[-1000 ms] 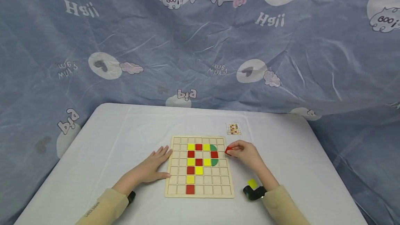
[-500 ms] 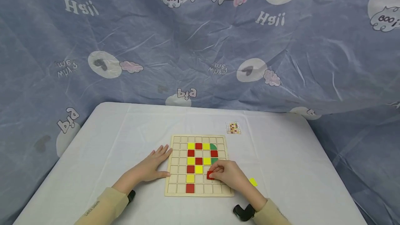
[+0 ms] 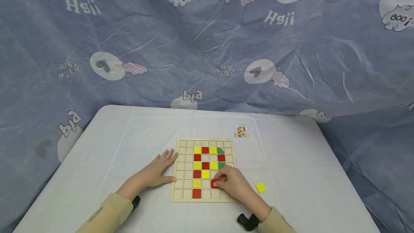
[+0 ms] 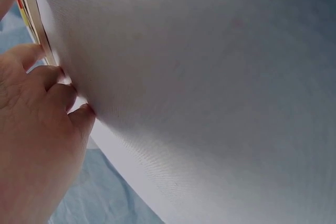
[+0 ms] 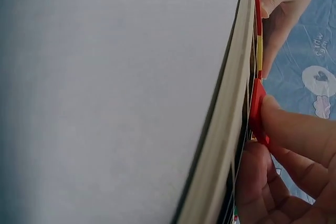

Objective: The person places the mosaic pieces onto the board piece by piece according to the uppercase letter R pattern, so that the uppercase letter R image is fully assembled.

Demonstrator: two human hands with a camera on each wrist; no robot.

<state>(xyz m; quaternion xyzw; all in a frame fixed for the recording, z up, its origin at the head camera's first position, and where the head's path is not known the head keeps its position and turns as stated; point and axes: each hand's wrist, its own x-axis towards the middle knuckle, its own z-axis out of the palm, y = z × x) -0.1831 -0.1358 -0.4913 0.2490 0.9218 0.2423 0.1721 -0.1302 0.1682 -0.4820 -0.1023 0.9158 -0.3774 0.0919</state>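
My right hand [image 3: 233,182] pinches a red square tile [image 3: 214,183] between thumb and fingers, low over the right-hand part of a wooden grid board [image 3: 187,197]. In the right wrist view the red tile [image 5: 258,107] tilts against the board's upper face, the thumb on top of it. My left hand [image 3: 157,171] lies at the board's left edge with fingers spread, fingertips and thumb touching the rim. Red and yellow square tiles [image 3: 197,165] and green quarter-round pieces [image 3: 220,150] fill cells of the grid; the lower green piece is partly behind my right hand.
A loose yellow square tile [image 3: 260,187] lies on the white tablecloth to the right of the board. Beyond the board's top right corner is a small printed pattern card [image 3: 241,131]. A blue patterned curtain [image 3: 207,53] hangs behind the table.
My right hand has carried the red tile from beside the board's right edge leftward and nearer, onto the board. The loose yellow tile is now uncovered. My left hand has stayed in place.
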